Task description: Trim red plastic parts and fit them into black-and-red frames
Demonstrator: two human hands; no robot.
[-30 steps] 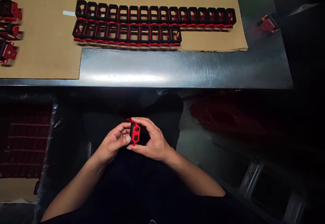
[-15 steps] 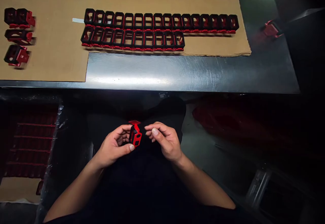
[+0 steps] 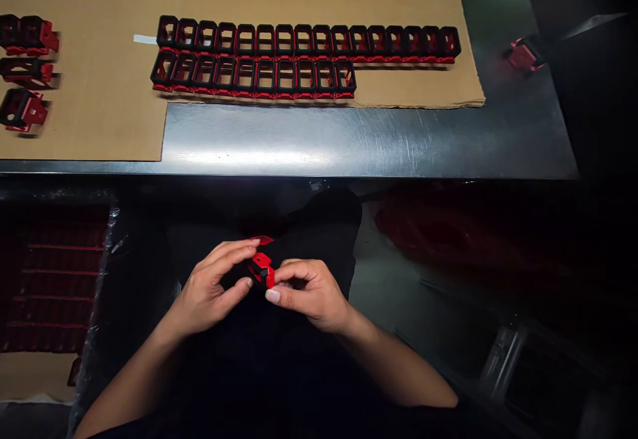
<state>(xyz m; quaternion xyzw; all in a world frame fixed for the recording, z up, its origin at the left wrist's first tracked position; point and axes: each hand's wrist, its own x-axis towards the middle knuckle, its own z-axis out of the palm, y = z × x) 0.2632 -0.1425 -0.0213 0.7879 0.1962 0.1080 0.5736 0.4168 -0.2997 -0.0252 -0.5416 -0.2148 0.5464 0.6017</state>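
Fingers (image 3: 302, 269) on frame (image 3: 262, 262); cardboard (image 3: 104, 67) over metal table (image 3: 299, 140); floor (image 3: 383, 286) dim.

Item, one metal table (image 3: 319, 140) before me, its surface scratched toward my right. Item, tan cardboard (image 3: 94, 100) laid on it, the near edge stepped, reaching closer to me on the left. Item, two white strips (image 3: 144, 39) on that cardboard, one farther from me. Item, glossy clear plastic film (image 3: 98, 286), low at my left; beside it, a tan piece (image 3: 34, 376). Item, a dark red form (image 3: 448, 233), low at my right, too dim for me to identify. Item, grey floor (image 3: 383, 286).
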